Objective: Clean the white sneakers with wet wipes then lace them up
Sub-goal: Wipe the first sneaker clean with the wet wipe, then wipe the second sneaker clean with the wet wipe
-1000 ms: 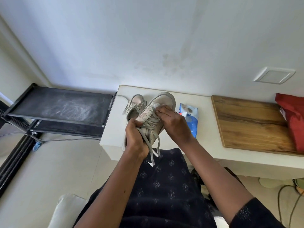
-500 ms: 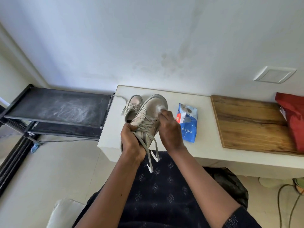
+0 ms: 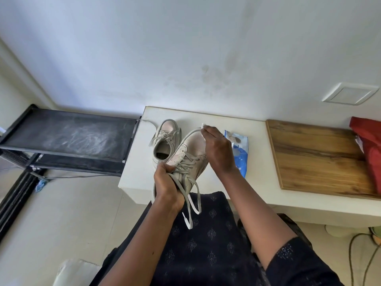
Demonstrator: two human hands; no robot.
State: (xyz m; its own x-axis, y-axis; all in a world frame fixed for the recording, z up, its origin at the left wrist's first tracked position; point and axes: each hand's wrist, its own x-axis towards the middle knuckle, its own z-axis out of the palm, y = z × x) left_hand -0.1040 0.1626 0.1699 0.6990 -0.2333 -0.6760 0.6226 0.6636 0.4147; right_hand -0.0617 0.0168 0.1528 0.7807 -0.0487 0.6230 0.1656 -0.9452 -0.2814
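Head view: the left hand [image 3: 167,187] grips the heel end of a white sneaker [image 3: 190,153], fingers clenched round it and round part of its laces [image 3: 190,200], whose loose ends hang down over the dark patterned lap. The sneaker is held tilted above the front edge of the white bench [image 3: 257,162], toe pointing away toward the wall. The right hand [image 3: 218,150] lies along the sneaker's right side, its fingers pinching a small white wipe [image 3: 203,125] against the toe rim. The second sneaker [image 3: 166,142] stands on the bench just left of the held one, opening up, laces loose. A blue wipes pack [image 3: 239,153] lies on the bench just beside the right hand. Further right are a wooden board [image 3: 317,155] and a red cloth [image 3: 369,145]. A black shelf [image 3: 68,137] adjoins the bench on the left.
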